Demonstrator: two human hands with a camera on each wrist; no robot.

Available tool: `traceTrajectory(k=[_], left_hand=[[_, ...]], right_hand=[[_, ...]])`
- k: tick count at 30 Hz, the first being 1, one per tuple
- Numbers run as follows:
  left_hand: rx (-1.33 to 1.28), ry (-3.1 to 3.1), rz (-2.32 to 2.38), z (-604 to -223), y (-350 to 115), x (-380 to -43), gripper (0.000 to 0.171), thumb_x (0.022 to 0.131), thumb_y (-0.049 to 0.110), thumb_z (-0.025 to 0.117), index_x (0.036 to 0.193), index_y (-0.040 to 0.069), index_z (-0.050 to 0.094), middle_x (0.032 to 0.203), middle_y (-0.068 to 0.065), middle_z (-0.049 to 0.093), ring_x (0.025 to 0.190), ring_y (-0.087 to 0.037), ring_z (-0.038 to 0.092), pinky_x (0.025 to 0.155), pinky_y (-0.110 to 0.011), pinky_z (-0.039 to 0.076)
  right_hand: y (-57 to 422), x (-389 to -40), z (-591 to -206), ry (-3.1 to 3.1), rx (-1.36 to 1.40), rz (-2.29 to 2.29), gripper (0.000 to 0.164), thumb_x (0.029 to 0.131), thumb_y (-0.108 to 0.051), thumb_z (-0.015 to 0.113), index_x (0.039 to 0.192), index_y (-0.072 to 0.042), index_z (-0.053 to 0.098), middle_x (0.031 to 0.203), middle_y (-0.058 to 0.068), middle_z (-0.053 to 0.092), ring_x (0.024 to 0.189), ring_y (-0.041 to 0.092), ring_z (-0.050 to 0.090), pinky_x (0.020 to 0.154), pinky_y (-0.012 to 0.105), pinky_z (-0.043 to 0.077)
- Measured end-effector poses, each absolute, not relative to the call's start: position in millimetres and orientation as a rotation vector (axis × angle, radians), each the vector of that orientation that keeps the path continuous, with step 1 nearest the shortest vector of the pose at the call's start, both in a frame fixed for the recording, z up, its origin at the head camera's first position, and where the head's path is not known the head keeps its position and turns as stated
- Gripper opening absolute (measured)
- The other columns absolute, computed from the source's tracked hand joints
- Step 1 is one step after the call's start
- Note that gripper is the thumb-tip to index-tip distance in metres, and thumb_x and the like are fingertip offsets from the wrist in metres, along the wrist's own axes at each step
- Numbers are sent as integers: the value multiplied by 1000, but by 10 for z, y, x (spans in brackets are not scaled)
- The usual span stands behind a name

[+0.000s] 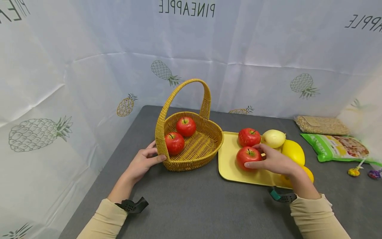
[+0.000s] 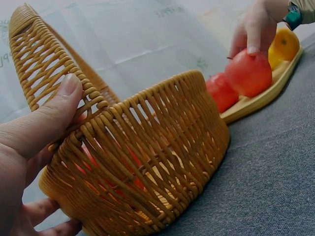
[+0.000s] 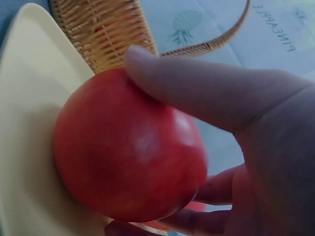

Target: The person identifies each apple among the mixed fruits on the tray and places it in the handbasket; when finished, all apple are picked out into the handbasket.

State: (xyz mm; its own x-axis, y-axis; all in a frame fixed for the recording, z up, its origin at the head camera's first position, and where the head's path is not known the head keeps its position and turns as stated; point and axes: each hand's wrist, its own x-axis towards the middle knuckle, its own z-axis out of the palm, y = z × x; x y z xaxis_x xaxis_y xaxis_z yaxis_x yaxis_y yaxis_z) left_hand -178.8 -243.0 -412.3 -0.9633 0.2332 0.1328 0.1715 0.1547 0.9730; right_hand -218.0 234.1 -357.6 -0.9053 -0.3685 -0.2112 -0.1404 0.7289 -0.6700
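Note:
My left hand grips the golden wicker basket at the foot of its tall handle. In the left wrist view the thumb lies on the handle and the other fingers are round the outside wall. Two red apples sit inside the basket, one at the back and one at the front left. With thumb and fingers, my right hand holds another red apple at the yellow tray. Just behind it on the tray is one more red apple.
The tray also bears a pale yellow fruit, a bright yellow fruit and an orange-yellow fruit. Right of it lie a clear bag of grains, a green packet and two small lollipops. A pineapple-print curtain stands behind.

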Motion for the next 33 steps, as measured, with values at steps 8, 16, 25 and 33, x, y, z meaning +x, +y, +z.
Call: traceTrajectory(k=[8, 16, 25, 33], left_hand=[[429, 2346, 1976, -4123, -2429, -1790, 26, 97, 16, 74, 116, -1, 75, 167, -10, 25, 156, -31, 8, 116, -65, 20], [424, 2357, 1976, -4134, -2428, -1788, 25, 97, 17, 74, 116, 0, 75, 167, -10, 25, 156, -31, 8, 117, -65, 19], [398, 2350, 1990, -4148, -2430, -1780, 25, 97, 18, 74, 115, 2, 76, 167, -10, 26, 156, -31, 9, 117, -65, 19], [397, 2367, 1952, -4138, -2424, -1795, 26, 96, 20, 76, 117, 6, 77, 167, -8, 26, 156, -29, 11, 116, -63, 23]], right_hand=[[2217, -2195, -3655, 2552, -426, -1067, 79, 86, -46, 82, 145, -8, 47, 130, 9, 61, 118, 29, 57, 92, 42, 48], [2096, -2217, -3699, 2537, -433, -1146, 77, 86, -44, 82, 145, -6, 49, 132, 12, 61, 119, 31, 57, 93, 43, 48], [2007, -2221, -3724, 2498, -386, -1277, 74, 89, -40, 80, 145, -3, 48, 131, 15, 61, 116, 30, 59, 95, 42, 49], [1931, -2159, -3614, 2343, -285, -1483, 77, 96, -37, 74, 154, -3, 35, 140, 20, 55, 123, 31, 55, 98, 38, 49]])
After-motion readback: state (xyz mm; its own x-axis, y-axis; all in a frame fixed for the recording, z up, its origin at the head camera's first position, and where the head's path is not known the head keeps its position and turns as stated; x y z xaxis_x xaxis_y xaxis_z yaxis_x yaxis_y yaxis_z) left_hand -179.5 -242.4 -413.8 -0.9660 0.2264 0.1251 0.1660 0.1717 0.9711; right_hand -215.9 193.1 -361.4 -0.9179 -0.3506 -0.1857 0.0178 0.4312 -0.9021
